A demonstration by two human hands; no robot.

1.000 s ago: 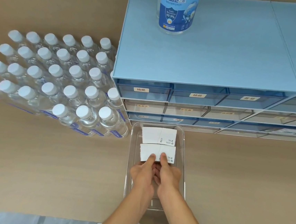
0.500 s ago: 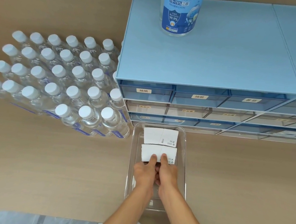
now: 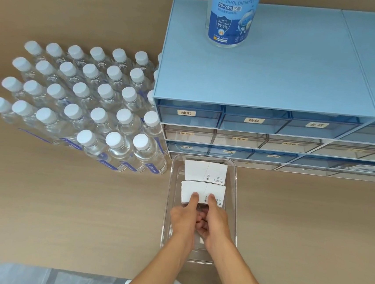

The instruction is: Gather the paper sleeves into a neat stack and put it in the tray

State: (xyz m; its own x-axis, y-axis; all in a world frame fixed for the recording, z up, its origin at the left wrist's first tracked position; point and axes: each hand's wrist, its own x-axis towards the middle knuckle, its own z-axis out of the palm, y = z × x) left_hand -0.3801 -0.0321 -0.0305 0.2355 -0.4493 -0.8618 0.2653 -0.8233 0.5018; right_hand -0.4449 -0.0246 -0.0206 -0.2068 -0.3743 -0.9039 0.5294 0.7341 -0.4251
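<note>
A clear plastic tray [image 3: 234,215] lies on the tan table in front of me. Two stacks of white paper sleeves sit inside it. The far stack [image 3: 205,171] lies at the tray's far end, untouched. The near stack [image 3: 202,191] lies just behind it, held at its near edge by both hands. My left hand [image 3: 184,217] has its thumb on top of the stack's left half. My right hand [image 3: 214,222] has its thumb on the right half. The fingers of both hands curl beneath and are partly hidden.
Several clear water bottles [image 3: 89,109] with white caps stand in a block left of the tray. A blue drawer cabinet [image 3: 268,81] stands right behind the tray, with a blue disinfectant bottle [image 3: 232,15] on top. Bare tabletop [image 3: 310,233] lies right of the tray.
Both hands and the near stack have slid slightly toward the far stack inside the tray. The far stack has stayed in place.
</note>
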